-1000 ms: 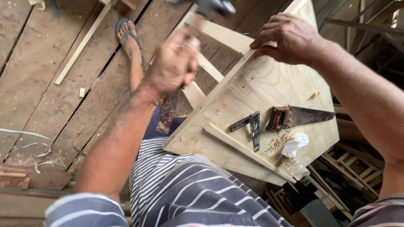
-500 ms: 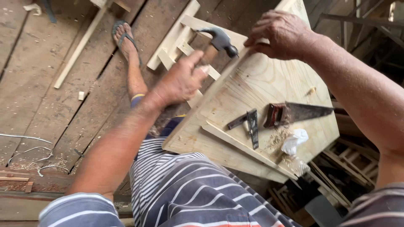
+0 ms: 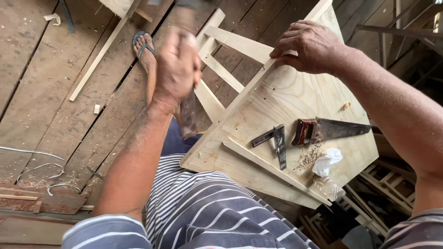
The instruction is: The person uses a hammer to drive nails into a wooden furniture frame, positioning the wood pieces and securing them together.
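Left hand point(image 3: 177, 69) fisted tight around a blurred hammer handle point(image 3: 187, 108), raised at eleven o'clock. Right hand point(image 3: 310, 46), fingers curled, presses the pale plywood panel's point(image 3: 295, 110) top edge, one o'clock; hand saw point(image 3: 334, 130) lies at three.

Left hand point(image 3: 177, 69) raised, fist closed — right hand point(image 3: 311, 46) pressing down, fingers curled.

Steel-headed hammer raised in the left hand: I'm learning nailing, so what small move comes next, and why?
Probably a downstroke onto the pale plywood panel's edge: the left hand is lifted high with the hammer, and the right hand steadies that edge beside the pale wooden slat frame.
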